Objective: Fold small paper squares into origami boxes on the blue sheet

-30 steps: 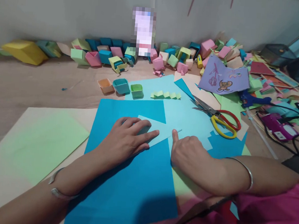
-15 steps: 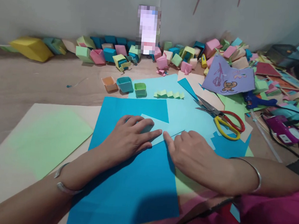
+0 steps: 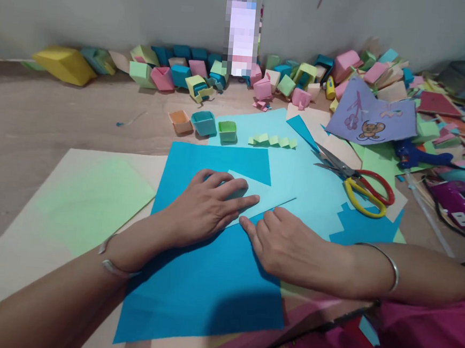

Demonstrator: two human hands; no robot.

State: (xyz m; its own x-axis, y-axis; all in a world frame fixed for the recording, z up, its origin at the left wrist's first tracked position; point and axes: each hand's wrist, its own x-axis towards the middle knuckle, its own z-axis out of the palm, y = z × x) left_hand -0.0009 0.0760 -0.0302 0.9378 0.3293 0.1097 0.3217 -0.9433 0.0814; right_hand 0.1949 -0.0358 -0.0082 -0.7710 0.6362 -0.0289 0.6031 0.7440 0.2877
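A folded piece of light blue paper (image 3: 269, 199) lies on a larger deep blue sheet (image 3: 202, 295). My left hand (image 3: 209, 209) rests flat on the folded piece with its fingers spread, covering its left part. Curled closed, my right hand (image 3: 295, 248) touches the paper's lower folded edge with one outstretched digit, close to the left fingertips. It grips nothing that I can see. Scissors (image 3: 353, 178) with one red and one yellow handle lie to the right, their blades half apart.
Three small paper boxes (image 3: 203, 123) and a green zigzag strip (image 3: 273, 141) sit behind the sheet. Many coloured paper boxes line the wall beside a phone (image 3: 241, 35). A purple drawing (image 3: 371, 118), a blue glue gun (image 3: 421, 156) and a magenta power strip (image 3: 461, 205) are right.
My right hand's outstretched digit has slid left and towards me along the folded edge. My left hand stays on the paper. The whole view has shifted slightly.
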